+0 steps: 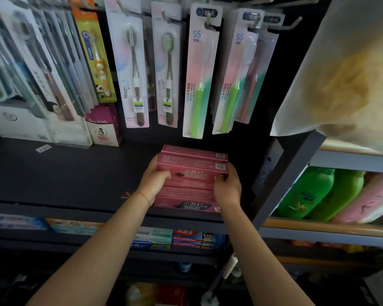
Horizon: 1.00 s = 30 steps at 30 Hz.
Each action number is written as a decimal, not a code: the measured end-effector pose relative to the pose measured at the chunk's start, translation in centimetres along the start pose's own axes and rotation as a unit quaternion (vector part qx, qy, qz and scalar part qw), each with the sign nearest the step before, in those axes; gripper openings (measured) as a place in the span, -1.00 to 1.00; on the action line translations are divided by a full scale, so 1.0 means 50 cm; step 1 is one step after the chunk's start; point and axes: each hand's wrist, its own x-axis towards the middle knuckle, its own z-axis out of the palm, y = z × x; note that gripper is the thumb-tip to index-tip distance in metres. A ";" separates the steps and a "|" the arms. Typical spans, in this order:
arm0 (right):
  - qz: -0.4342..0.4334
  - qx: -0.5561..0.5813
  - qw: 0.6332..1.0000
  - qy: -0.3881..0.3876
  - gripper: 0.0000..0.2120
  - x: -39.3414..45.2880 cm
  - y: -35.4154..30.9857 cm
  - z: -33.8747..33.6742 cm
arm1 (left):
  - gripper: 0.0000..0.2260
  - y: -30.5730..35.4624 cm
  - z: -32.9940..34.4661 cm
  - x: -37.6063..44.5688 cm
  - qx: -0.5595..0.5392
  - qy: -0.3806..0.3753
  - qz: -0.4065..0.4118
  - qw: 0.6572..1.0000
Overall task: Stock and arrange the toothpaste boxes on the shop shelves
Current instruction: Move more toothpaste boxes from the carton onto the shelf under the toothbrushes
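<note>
- Far left: toothbrush packs (53, 69) leaning in a clear holder on the dark shelf (60, 173); print too blurred to read. Small white tag (43, 148) lying on the shelf, unreadable.
- Hanging toothbrushes, L to R: yellow kids' pack w/ panda (95, 60), two "Niepoth" packs (133, 71), two pink/green packs (199, 74) marked "SS" and "BEAUTIFUL".
- Left hand (154, 182): fingers curled round the left end of the top pink box (192, 173), thumb on its front face; closed on it.
- Pink toothpaste boxes, centre-right of the shelf: a stack at the front edge, more boxes behind it. Front reads "小苏打"; lowest front box (188, 204) adds "BAKING SODA TOOTHPASTE". Barcodes on the top faces.
- Right hand (227, 187): clamped on the right end of the same box, fingertips on the front.
- Step, as I read it: squaring the top box onto the stack. Do it well = even pressure both ends, push till ends and fronts line up w/ the box below, label facing out, nothing overhanging the shelf lip.
- Shelf below: red Colgate boxes (195, 239), blue/white boxes left of them.
- Far right: green bottles (314, 193), next unit.
</note>
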 end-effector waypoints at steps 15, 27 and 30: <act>-0.059 -0.030 0.998 -0.003 -0.44 -0.006 0.018 -0.002 | -0.31 0.041 0.019 -0.030 0.052 0.083 -0.020 0.995; -0.337 0.010 0.923 -0.188 -0.79 -0.169 0.120 -0.111 | -0.83 0.057 0.153 -0.252 0.293 0.162 0.177 0.925; -0.300 -0.019 0.922 -0.245 -0.76 -0.179 0.185 -0.140 | -0.86 -0.009 0.188 -0.294 0.365 0.136 0.104 0.915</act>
